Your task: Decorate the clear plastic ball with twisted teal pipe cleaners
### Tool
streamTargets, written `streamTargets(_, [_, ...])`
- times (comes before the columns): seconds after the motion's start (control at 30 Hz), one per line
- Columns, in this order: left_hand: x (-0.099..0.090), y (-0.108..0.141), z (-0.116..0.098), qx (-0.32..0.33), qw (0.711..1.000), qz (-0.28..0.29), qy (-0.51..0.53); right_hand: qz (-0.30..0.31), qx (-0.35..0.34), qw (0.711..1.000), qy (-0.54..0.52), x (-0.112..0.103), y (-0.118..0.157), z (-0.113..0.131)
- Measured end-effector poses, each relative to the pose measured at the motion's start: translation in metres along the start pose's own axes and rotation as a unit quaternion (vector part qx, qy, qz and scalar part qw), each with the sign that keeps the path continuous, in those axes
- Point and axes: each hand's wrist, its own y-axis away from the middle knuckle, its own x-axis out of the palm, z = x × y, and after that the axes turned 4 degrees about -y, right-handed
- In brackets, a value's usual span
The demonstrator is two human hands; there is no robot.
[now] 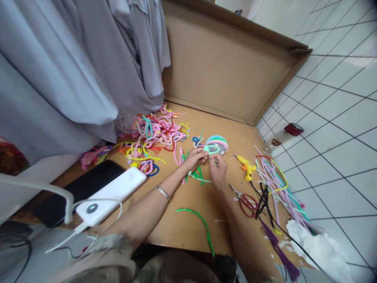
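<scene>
Near the middle of the brown table, my left hand [198, 158] and my right hand [218, 166] meet at a light green loop [212, 149] of fuzzy stem. Fingers of both hands are pinched on it, the left at its left end and the right at its lower edge. Just behind the loop lies a round clear object [221, 144] with blue, green and pink bands. Green stems [200, 175] lie below my hands, with a pale green one [203, 179] stretching between my wrists. Nearer the front edge, a curved green stem [203, 222] rests on the table.
A tangled pile of stems [160, 131] sits at the back left, beside a white power bank [113, 196] and black phone [97, 181]. To the right are a yellow glue gun [247, 166], red-handled scissors [248, 204], straight stems [275, 181] and a bottle [284, 137]. Cardboard [224, 63] stands behind.
</scene>
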Motion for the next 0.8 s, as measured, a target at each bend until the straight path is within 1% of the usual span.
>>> streamTargets(0.2, [0.0003,0.0008,-0.0013,-0.012,1.0,0.003,0.01,-0.023,-0.006,0.998,0.053,-0.0033,-0.0008,-0.002])
streamTargets(0.37, [0.0012,0.0015,-0.002,-0.008,1.0,-0.002,0.016,-0.008,-0.013,1.0,0.016,-0.0036,-0.003,-0.0009])
streamTargets(0.63, [0.0017,0.0026,-0.0034,-0.007,1.0,0.002,0.026,0.003,0.0,0.998,-0.064,-0.0012,-0.0042,-0.0004])
streamTargets(0.8, [0.0018,0.0024,-0.0031,-0.005,1.0,0.005,0.028,-0.004,0.009,0.997,-0.081,-0.0008,-0.005,-0.0037])
